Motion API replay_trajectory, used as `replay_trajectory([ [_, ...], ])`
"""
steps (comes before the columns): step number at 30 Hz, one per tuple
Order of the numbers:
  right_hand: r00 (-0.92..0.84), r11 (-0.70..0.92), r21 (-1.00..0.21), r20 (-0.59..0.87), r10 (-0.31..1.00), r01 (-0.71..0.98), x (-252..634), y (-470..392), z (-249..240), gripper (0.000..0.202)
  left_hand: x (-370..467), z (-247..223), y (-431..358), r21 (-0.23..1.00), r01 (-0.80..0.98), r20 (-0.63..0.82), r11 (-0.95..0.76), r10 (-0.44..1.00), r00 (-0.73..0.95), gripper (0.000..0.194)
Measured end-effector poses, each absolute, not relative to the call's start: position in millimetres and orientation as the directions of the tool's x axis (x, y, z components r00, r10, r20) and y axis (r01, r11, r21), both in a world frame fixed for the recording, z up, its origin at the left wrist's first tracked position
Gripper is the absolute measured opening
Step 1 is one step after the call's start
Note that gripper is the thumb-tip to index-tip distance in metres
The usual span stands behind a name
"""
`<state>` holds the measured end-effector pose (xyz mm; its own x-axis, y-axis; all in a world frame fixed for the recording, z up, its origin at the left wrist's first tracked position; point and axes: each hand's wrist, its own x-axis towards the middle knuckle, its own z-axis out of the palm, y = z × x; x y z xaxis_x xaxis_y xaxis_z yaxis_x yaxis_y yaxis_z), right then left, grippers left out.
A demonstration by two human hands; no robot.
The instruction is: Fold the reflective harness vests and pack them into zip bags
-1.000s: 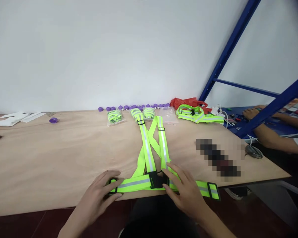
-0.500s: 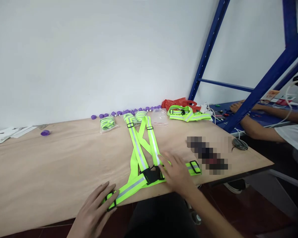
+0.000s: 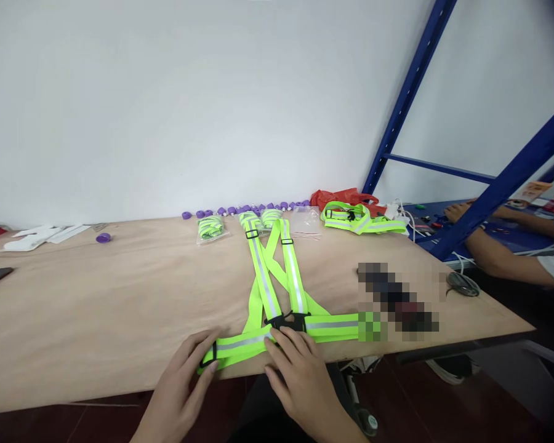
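A neon-yellow reflective strap vest with grey stripes lies spread on the wooden table, its shoulder straps pointing toward the wall. My left hand holds the left end of its waist strap at the black slider, fingers along the top and thumb below. Across the front, my right hand lies with fingers extended and thumb apart, fingertips touching the waist strap and the black buckle, which they partly cover. The right end of the waist strap is blurred out.
Bagged folded vests, a clear bag and a row of purple caps line the wall. Another vest lies by a red bag. Right are a mouse, a blue frame and another person's arm.
My right hand has moved from the right strap down to the front of the buckle. My left hand has closed around the strap end. The waist strap lies straighter; the view has shifted left.
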<state>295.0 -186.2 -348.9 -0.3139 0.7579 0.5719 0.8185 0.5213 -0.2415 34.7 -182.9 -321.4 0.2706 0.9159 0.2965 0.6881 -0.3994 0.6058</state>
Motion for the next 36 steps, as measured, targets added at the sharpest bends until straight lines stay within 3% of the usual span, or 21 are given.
replay_trajectory([
  [3,-0.354,0.522,-0.201,0.534,0.768,0.829,295.7,-186.5,-345.4,0.029,52.2,-331.5,-182.9,0.808,0.522,0.281,-0.273,0.957,0.065,0.042],
  [6,-0.387,0.52,-0.147,0.509,0.769,0.841,294.3,-186.2,-343.5,0.037,78.4,-340.2,-177.6,0.926,0.285,0.287,-0.247,0.952,-0.107,0.043],
  [12,-0.371,0.492,-0.101,0.532,0.761,0.865,289.6,-185.9,-349.2,0.053,138.6,-337.3,-156.9,0.895,-0.228,0.317,-0.383,0.907,-0.277,0.033],
  [14,-0.361,0.486,-0.12,0.523,0.772,0.866,289.5,-186.6,-349.7,0.054,144.7,-333.1,-150.1,0.874,-0.212,0.384,-0.437,0.889,-0.249,0.03],
  [17,-0.359,0.482,-0.172,0.47,0.806,0.859,291.2,-188.2,-346.6,0.056,131.9,-323.1,-142.4,0.851,-0.053,0.514,-0.522,0.85,-0.112,0.028],
  [22,-0.321,0.478,-0.279,0.46,0.828,0.833,294.9,-189.0,-344.4,0.056,89.9,-292.5,-143.7,0.918,0.115,0.383,-0.38,0.924,-0.005,0.033],
  [26,-0.322,0.494,-0.288,0.483,0.815,0.82,296.2,-188.8,-349.3,0.06,86.2,-275.4,-153.3,0.944,0.006,0.331,-0.331,0.944,-0.01,0.031],
  [32,-0.368,0.515,-0.204,0.493,0.789,0.833,300.5,-191.5,-352.0,0.062,119.1,-282.4,-154.0,0.818,-0.122,0.557,-0.562,0.827,-0.076,0.021],
  [36,-0.403,0.541,-0.199,0.475,0.782,0.817,305.1,-191.8,-351.2,0.056,126.8,-290.7,-142.8,0.857,-0.289,0.405,-0.427,0.904,-0.133,0.026],
])
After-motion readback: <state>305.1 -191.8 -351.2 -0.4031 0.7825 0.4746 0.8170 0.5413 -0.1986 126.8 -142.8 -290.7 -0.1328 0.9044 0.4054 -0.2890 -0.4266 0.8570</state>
